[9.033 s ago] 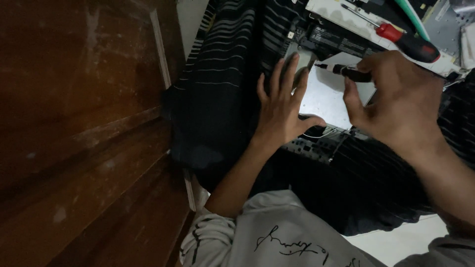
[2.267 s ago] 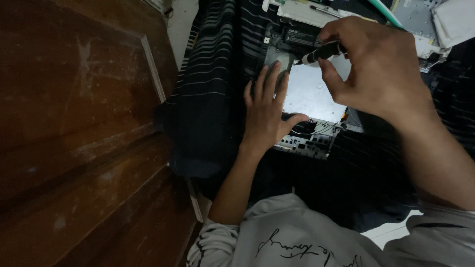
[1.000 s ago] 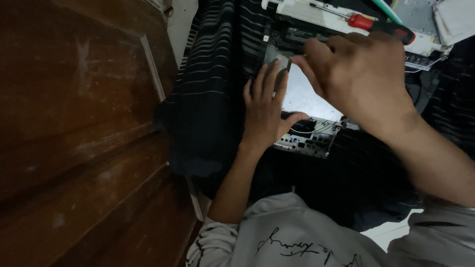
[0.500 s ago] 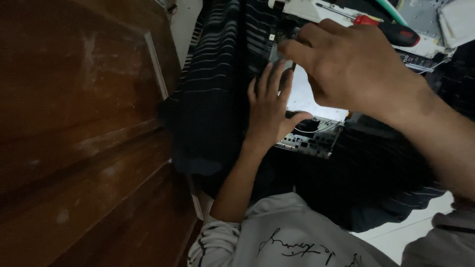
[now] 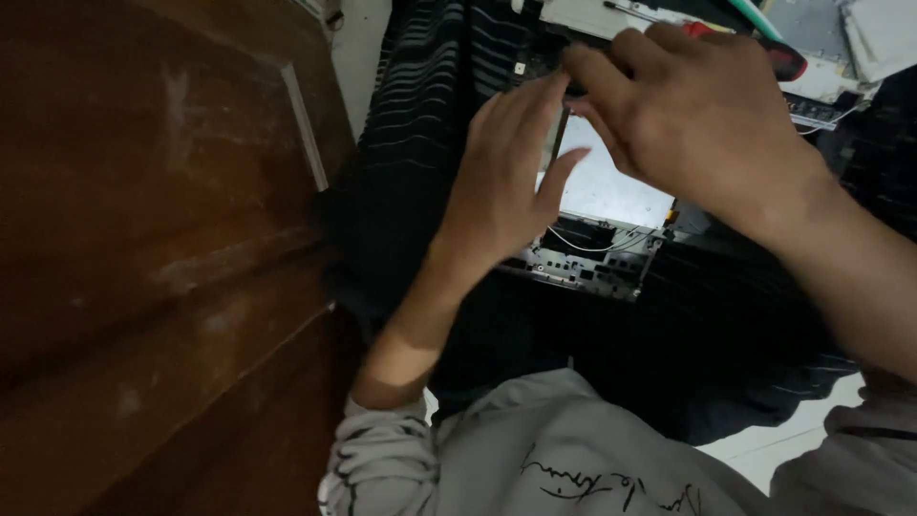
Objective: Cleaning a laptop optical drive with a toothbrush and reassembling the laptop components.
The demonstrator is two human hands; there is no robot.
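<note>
Now, biggest first: the wooden door (image 5: 143, 268) fills the whole nine o'clock side, dark brown and panelled. Next to it, the black striped cloth (image 5: 420, 124) runs from twelve o'clock down past the centre, draped under everything. At six o'clock sits the grey shirt (image 5: 564, 468) of the person, sleeves pushed up. On the cloth, at about one o'clock from centre, lies the opened device (image 5: 611, 220): a pale metal plate on top, a circuit board with thin wires showing along its lower edge. The right hand (image 5: 707, 115) comes in from three o'clock, fingers curled together over the plate's top corner; whether it pinches anything there I cannot tell, the knuckles hide it. The left hand (image 5: 501, 182) lies flat against the device's left edge, fingers spread and pressing, holding nothing. Up at one o'clock, just behind the right hand, a red-handled screwdriver (image 5: 764, 53) rests on a white tray (image 5: 592, 14). The risks, as I read them: the device sits on soft cloth, so a hard press could tip or slide it; a slip of the right fingers could snag those thin wires; any small screw dropped into the dark folds would be hard to find.
</note>
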